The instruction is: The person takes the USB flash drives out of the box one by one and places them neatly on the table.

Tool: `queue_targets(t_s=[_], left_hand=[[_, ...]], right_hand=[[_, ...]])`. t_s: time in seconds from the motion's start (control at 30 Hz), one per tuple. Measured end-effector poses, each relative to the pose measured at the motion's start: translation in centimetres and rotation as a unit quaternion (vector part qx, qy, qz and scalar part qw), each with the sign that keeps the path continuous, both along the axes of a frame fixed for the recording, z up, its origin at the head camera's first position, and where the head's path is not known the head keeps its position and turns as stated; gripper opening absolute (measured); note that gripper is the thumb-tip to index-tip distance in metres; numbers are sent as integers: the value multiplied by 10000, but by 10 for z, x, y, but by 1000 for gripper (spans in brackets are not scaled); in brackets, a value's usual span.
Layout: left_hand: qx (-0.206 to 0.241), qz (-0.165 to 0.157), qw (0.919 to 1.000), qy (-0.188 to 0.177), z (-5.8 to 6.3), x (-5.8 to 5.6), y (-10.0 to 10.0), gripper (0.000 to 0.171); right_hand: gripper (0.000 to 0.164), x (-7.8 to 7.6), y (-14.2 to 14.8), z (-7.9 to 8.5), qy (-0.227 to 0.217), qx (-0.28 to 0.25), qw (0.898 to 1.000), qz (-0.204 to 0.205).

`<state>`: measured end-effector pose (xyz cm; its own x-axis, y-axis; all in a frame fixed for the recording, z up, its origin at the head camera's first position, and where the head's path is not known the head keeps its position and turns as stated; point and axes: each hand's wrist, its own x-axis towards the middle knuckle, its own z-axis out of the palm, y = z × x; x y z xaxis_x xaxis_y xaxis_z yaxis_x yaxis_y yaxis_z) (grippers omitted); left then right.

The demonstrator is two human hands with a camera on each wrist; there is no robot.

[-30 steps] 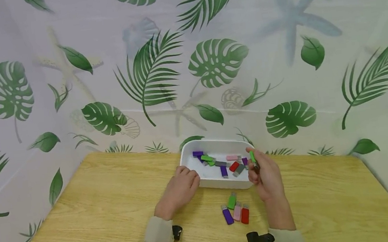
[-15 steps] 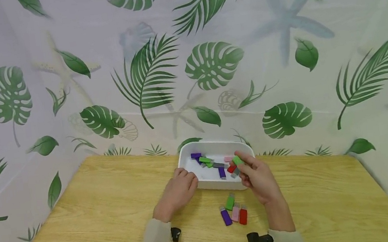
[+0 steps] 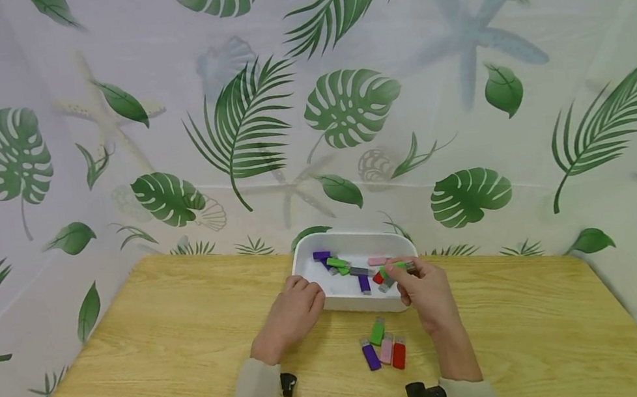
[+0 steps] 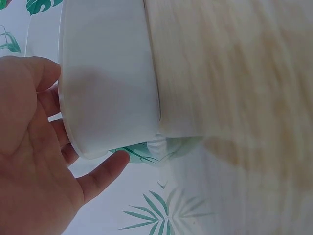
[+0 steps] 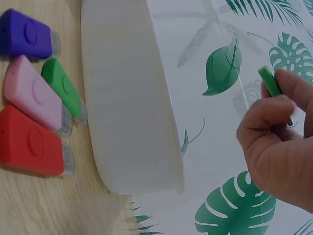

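My right hand (image 3: 430, 290) pinches a green USB flash drive (image 5: 270, 81) between thumb and fingers, over the right part of a white plastic bin (image 3: 360, 302). In the head view its metal plug points right. My left hand (image 3: 292, 316) holds the bin's near left corner, and the left wrist view has its fingers (image 4: 49, 73) hooked over the rim. Inside the bin lie several flash drives, among them a purple one (image 3: 365, 283), a grey one (image 3: 359, 271) and a pink one (image 3: 377, 261). The right hand partly covers a red one (image 3: 377, 277).
In front of the bin on the wooden table (image 3: 154, 361) lie a green flash drive (image 3: 377, 332), a purple flash drive (image 3: 370, 355), a pink flash drive (image 3: 386, 350) and a red flash drive (image 3: 398, 353), close together. A leaf-patterned backdrop (image 3: 287, 130) rises behind the bin.
The right hand has moved left from the bin's right end and turned the green flash drive from upright to nearly level. The left hand stays at the bin's corner.
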<state>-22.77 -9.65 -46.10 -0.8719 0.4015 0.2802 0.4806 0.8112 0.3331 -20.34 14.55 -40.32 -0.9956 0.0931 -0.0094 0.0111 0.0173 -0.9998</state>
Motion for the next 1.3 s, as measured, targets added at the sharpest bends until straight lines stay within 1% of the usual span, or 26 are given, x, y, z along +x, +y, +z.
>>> queue_targets(t_s=[0.07,0.2,0.27,0.33,0.43,0.6,0.7,0.8,0.9,1.0,1.07,1.17,1.23,1.3], left_hand=[[2,3,10000,-37,0,0,0,27],[5,18,10000,-82,0,0,0,27],[11,13,10000,-62,-1,0,0,27],[8,0,10000,-16,-2,0,0,27],[-3,-34,10000,47,-3,1,0,27],[-31,-28,10000,55,-4,1,0,27],[-22,-18,10000,96,-4,1,0,25],[172,-35,9997,156,-4,0,1,23],[514,-10,9986,157,-2,-1,1,19],[728,101,9973,65,0,-1,0,16],[787,186,9967,0,1,0,-2,15],[786,285,9965,-95,2,1,-4,14],[789,324,9962,-156,3,2,-5,14],[761,349,9963,-196,3,2,-5,15]], right_hand=[[20,0,-1,0,11,123,9999,91],[25,0,-2,0,3,204,9984,528],[28,1,-2,0,-15,326,9966,755],[30,1,-3,-1,-24,455,9951,874],[35,2,-4,-1,-24,677,9935,916],[41,2,-9,-3,-33,843,9938,728],[40,2,-12,-6,80,1056,9920,686],[38,2,-12,-7,323,1484,9847,858],[36,2,-12,-8,508,1867,9744,1142],[34,1,-13,-9,511,2077,9670,1382],[33,1,-14,-10,441,2278,9599,1574],[30,2,-17,-13,413,2621,9458,1873],[27,3,-20,-14,401,2701,9387,2106],[25,4,-23,-15,376,2710,9344,2283]])
